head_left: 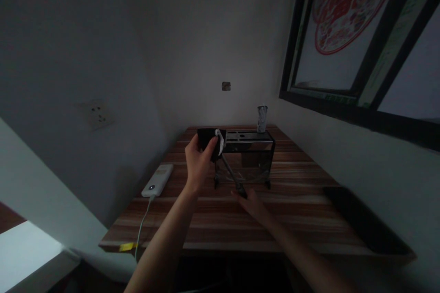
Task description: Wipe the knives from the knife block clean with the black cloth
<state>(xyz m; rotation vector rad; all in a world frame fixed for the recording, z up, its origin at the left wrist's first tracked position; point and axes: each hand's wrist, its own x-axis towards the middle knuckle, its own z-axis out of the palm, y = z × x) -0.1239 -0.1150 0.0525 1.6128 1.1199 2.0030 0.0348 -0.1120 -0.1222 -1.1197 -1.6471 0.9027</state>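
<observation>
My left hand (197, 165) is raised above the table, its thumb and fingers closed around a flat black piece (205, 134). A white crumpled scrap (220, 143), like tissue, shows beside the thumb against that piece. From beneath the black piece a thin grey rod (229, 168) slants down to the right. At the rod's lower end, my right hand (253, 203) grips its dark handle (241, 190). Whether rod and black piece are joined cannot be seen. Just behind both hands stands a black-framed rack (249, 137) with a see-through front.
A crumpled silvery tube-like thing (262, 119) stands on the rack. On the striped wooden table (292, 210), a white power bank (158, 180) with a cable lies left and a dark flat slab (364, 219) right. Walls enclose the table; a framed picture (343, 13) hangs right.
</observation>
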